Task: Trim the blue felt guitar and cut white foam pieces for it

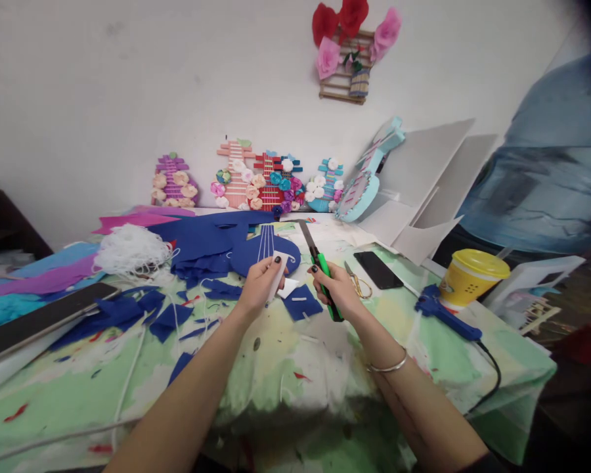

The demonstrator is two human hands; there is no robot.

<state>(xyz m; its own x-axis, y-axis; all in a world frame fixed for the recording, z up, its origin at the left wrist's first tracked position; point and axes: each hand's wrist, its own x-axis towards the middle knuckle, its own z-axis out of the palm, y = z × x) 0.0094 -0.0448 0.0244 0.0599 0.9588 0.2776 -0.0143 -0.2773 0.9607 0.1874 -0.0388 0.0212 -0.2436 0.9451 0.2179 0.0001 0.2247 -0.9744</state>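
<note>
1. In the centre of the frame, the white piece point(280, 270) lies between the thumb and fingers of the left hand point(260, 284), which are clamped on it, its upper end showing beyond the thumb
2. Just right of centre, the green-handled knife point(324, 268) runs through the closed fingers of the right hand point(339, 286); its blade points to the upper left, its handle end to the lower right
3. The left forearm rises from the bottom left, the right one from the bottom right with a bangle point(389, 365) at the wrist; the hands are near each other but apart
4. Beyond the left hand is a blue rounded shape point(246, 255) with white strings; a blue square point(300, 306) lies between the hands
5. Right of the right hand lie gold-handled scissors point(360, 285), then a black phone point(378, 270); farther right, a blue glue gun point(446, 313) sits beside a yellow-lidded cup point(473, 281)
</note>
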